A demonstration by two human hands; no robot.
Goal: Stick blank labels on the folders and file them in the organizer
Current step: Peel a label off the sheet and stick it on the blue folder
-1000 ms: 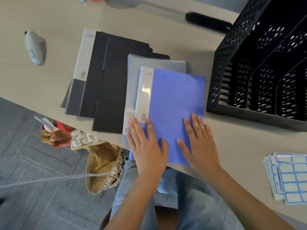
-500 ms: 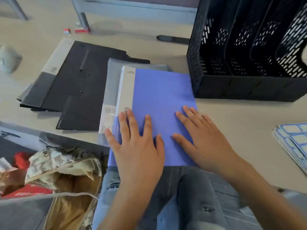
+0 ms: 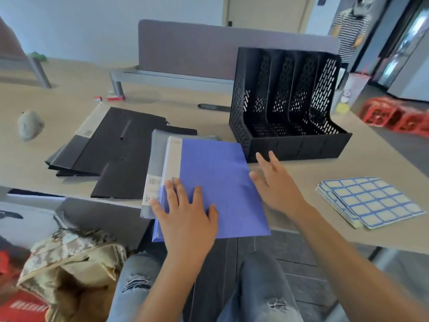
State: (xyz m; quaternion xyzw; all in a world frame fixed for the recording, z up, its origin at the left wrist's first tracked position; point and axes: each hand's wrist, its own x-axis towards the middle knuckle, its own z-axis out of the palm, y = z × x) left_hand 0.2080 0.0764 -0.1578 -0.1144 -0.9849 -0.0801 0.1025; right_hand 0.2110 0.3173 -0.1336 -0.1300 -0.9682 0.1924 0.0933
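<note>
A blue folder (image 3: 216, 173) lies on a grey folder (image 3: 157, 154) at the desk's near edge, its lower end overhanging. My left hand (image 3: 185, 214) rests flat on the blue folder's lower left part, fingers spread. My right hand (image 3: 276, 184) hovers open just off the folder's right edge, fingers straight. Black folders (image 3: 116, 145) lie spread to the left. The black mesh organizer (image 3: 287, 108) stands behind the blue folder with several slots, all showing nothing inside. Sheets of blue-bordered blank labels (image 3: 371, 201) lie stacked at the right.
A computer mouse (image 3: 30, 125) sits far left on the desk (image 3: 348, 166). A black pen-like object (image 3: 214, 107) lies behind the folders, near a grey partition (image 3: 209, 49). A camouflage bag (image 3: 69, 256) sits on the floor at lower left. A person in a striped shirt (image 3: 350, 31) stands far right.
The camera has tilted up, showing the room. My right hand has lifted off the blue folder and moved right past its edge. My left hand stays flat on the folder.
</note>
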